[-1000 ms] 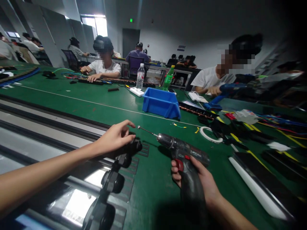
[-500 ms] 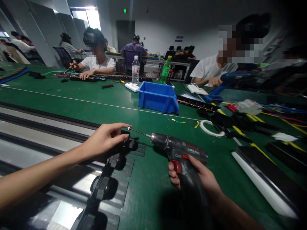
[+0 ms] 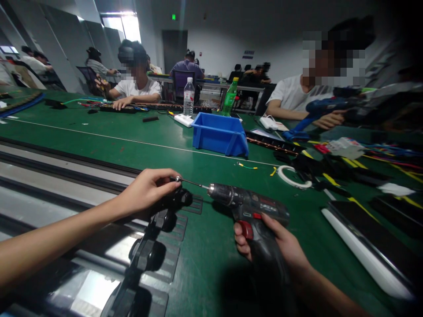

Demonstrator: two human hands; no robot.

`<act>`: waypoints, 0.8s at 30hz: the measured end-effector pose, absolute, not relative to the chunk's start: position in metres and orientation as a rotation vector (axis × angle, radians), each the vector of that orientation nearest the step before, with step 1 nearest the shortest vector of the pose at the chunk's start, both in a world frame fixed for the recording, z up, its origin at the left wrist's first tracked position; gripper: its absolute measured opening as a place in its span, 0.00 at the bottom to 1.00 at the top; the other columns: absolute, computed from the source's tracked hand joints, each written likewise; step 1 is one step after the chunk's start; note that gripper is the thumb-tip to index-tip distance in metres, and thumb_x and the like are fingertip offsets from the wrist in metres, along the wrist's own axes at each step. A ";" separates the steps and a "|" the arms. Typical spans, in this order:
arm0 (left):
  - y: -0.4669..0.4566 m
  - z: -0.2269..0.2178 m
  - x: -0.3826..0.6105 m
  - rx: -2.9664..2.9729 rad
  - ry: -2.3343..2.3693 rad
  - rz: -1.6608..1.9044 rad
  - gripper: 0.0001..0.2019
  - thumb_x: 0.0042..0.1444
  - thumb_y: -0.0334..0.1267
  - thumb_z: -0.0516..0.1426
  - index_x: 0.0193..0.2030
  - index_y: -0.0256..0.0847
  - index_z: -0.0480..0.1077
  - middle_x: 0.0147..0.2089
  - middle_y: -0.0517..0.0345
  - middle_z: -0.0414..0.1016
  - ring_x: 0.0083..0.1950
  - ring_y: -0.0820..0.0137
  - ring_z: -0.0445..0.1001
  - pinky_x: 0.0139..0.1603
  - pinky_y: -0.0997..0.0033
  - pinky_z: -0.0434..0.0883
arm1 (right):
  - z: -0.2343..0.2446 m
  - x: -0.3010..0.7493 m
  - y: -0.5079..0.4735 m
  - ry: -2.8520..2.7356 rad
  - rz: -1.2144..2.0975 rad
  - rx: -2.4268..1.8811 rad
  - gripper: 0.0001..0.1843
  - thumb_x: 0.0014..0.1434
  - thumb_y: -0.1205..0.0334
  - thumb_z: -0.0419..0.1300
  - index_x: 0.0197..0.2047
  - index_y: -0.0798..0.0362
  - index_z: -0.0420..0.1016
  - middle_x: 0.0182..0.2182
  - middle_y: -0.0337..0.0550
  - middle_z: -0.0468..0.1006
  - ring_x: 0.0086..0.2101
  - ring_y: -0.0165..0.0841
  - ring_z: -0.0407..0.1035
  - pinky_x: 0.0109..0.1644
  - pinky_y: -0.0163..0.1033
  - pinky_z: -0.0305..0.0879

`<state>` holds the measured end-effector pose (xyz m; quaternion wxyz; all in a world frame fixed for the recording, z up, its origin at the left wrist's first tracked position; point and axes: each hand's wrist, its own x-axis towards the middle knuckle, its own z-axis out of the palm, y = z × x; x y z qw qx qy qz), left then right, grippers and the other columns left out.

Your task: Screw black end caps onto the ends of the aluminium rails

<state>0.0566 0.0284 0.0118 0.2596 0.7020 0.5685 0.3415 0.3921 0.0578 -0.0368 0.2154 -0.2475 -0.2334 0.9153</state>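
My right hand (image 3: 280, 246) is wrapped round the grip of a black cordless drill (image 3: 254, 207) with a red trigger. Its long thin bit (image 3: 193, 182) points left. At the tip of the bit sits a small shiny screw (image 3: 178, 178), pinched between the thumb and forefinger of my left hand (image 3: 152, 187). Beneath that hand, a row of black round-ended fittings (image 3: 155, 255) lines the end of a long metal-and-black assembly (image 3: 42, 189). Dark slotted tabs (image 3: 167, 259) stick out from the fittings over the green table (image 3: 205, 264).
A blue bin (image 3: 218, 136) stands ahead, with a clear bottle (image 3: 188, 99) and a green bottle (image 3: 229, 97) behind. To the right lie a white ring (image 3: 294, 177), a black-and-white panel (image 3: 366, 251) and wires. Two co-workers sit across the table; a blue power tool (image 3: 317, 112) is by the right one.
My left thumb and forefinger have closed on the screw at the bit's tip. The drill stays nearly where it was. The right co-worker's hand has moved toward the blue tool.
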 end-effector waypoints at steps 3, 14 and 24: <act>0.029 0.010 0.056 1.910 1.547 0.930 0.14 0.65 0.47 0.58 0.45 0.39 0.77 0.41 0.57 0.80 0.43 0.66 0.73 0.41 0.71 0.66 | -0.038 0.392 0.058 -0.645 2.522 -0.691 0.27 0.56 0.46 0.70 0.41 0.66 0.84 0.32 0.52 0.82 0.32 0.33 0.77 0.38 0.30 0.72; 0.029 0.005 0.055 1.887 1.608 1.006 0.13 0.64 0.47 0.59 0.39 0.38 0.75 0.32 0.62 0.74 0.31 0.73 0.67 0.33 0.73 0.63 | -0.044 0.395 0.059 -0.614 2.531 -0.734 0.29 0.56 0.44 0.68 0.42 0.67 0.84 0.32 0.53 0.81 0.32 0.33 0.76 0.37 0.30 0.71; 0.031 0.003 0.052 1.934 1.650 1.037 0.10 0.64 0.44 0.59 0.40 0.38 0.74 0.31 0.62 0.74 0.32 0.72 0.68 0.33 0.72 0.62 | -0.046 0.395 0.060 -0.569 2.559 -0.709 0.27 0.58 0.46 0.67 0.41 0.67 0.84 0.32 0.54 0.81 0.32 0.34 0.76 0.39 0.31 0.71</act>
